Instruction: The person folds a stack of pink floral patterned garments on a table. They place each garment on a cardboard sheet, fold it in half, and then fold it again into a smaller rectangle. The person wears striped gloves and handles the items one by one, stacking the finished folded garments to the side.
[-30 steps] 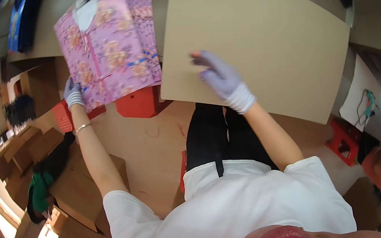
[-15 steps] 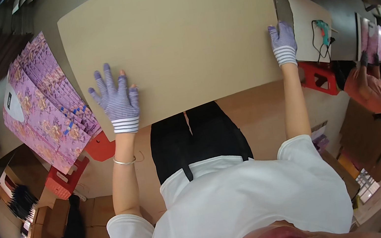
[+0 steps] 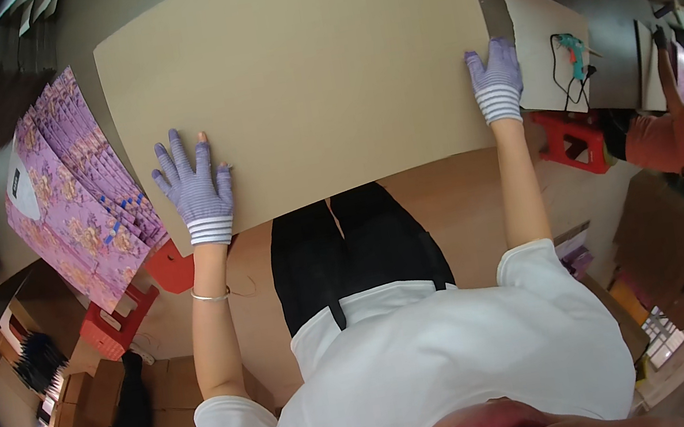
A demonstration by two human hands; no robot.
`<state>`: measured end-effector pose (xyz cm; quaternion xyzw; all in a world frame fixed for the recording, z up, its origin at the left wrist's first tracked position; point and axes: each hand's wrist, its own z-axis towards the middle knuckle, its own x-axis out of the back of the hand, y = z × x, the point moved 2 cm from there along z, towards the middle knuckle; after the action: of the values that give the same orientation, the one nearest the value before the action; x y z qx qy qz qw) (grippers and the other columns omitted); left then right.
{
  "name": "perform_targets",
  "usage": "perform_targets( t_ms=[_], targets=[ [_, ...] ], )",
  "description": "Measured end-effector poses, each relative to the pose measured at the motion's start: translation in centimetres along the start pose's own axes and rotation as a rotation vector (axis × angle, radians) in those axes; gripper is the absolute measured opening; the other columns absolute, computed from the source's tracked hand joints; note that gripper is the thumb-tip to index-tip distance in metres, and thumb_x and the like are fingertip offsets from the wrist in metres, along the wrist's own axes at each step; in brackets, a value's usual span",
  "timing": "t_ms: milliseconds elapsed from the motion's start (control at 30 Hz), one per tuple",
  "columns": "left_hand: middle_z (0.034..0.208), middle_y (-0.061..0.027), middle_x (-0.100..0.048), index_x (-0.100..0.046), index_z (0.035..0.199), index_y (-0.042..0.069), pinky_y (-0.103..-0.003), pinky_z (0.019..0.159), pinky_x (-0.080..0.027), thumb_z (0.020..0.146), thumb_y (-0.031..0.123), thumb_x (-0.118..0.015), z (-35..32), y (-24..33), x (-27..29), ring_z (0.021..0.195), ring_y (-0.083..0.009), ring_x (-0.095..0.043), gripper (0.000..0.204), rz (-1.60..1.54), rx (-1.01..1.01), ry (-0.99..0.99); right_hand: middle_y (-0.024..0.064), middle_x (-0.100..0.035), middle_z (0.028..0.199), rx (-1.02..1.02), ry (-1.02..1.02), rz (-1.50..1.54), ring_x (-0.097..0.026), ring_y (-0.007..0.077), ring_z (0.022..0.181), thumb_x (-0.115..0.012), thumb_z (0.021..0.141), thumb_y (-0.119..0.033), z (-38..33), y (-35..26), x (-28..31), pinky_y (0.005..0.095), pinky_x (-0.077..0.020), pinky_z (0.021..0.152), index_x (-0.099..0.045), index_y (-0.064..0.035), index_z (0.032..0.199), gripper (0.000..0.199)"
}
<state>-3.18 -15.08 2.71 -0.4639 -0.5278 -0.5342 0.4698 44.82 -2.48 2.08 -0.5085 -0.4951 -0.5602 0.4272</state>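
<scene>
A large plain tan cardboard sheet (image 3: 295, 87) lies flat in front of me. My left hand (image 3: 197, 187), in a purple striped glove with bare tips on some fingers, rests open on its near left corner, fingers spread. My right hand (image 3: 497, 81), in a matching glove, is at the sheet's right edge. Its thumb lies over the top and the other fingers bend down past the edge; their tips are hidden. Left of the sheet lies a fanned stack of purple floral printed pieces (image 3: 76, 202) with a white patch.
A teal glue gun (image 3: 573, 56) with a black cord lies on a white board (image 3: 535, 49) at right. Red stools (image 3: 572, 143) stand under the table edge on both sides. A co-worker (image 3: 662, 140) works at far right. Cardboard boxes (image 3: 175, 401) are at lower left.
Both hands and the cardboard sheet have shifted slightly left. My left fingers have moved a little nearer the sheet's left edge. The co-worker at right has stretched an arm farther over the table.
</scene>
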Motion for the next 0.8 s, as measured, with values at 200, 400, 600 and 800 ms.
perform_targets(
  t_ms=[200,400,600,800],
  targets=[
    [0.156,-0.0211,-0.030,-0.052,0.140,0.012,-0.059,0.115,-0.019,0.085,0.028,-0.066,-1.0,-0.7,-1.0,0.144,-0.0453,-0.023,0.059,-0.063,0.092,0.075,0.0162,-0.065,0.118,-0.030,0.153,1.075,-0.061,0.0203,0.110,-0.063,0.090,-0.005,-5.7,-2.9,11.3,0.0313,-0.0483,0.095,-0.061,0.0054,0.121,0.032],
    [0.140,-0.0205,-0.051,-0.050,0.136,-0.005,-0.034,0.107,-0.038,0.090,0.021,-0.070,-1.1,-11.2,0.2,0.127,-0.0291,-0.050,0.056,-0.906,0.637,0.465,0.0088,-0.065,0.113,-0.035,0.095,1.382,-0.060,0.0134,0.102,-0.058,0.098,-0.010,-3.5,10.7,10.5,0.0264,-0.0464,0.093,-0.060,0.0048,0.123,0.029],
    [0.108,-0.0074,-0.069,-0.061,0.124,-0.007,-0.027,0.085,-0.051,0.094,0.015,-0.067,-0.7,-10.5,6.5,0.092,-0.0129,-0.063,0.038,-0.941,0.591,0.339,0.0126,-0.063,0.125,-0.038,0.026,1.281,-0.059,0.0183,0.112,-0.059,0.093,-0.004,-0.4,6.7,8.0,0.0294,-0.0442,0.100,-0.056,0.0046,0.132,0.040],
    [0.127,-0.0214,-0.060,-0.060,0.128,-0.001,-0.037,0.097,-0.048,0.099,0.021,-0.057,1.2,2.8,12.8,0.113,-0.0301,-0.060,0.036,-0.626,0.205,0.220,0.0178,-0.048,0.146,0.501,-0.105,1.197,-0.043,0.0304,0.137,-0.056,0.098,-0.021,-4.0,-5.4,14.5,0.0379,-0.0323,0.114,-0.047,-0.0018,0.143,0.050]
  ],
)
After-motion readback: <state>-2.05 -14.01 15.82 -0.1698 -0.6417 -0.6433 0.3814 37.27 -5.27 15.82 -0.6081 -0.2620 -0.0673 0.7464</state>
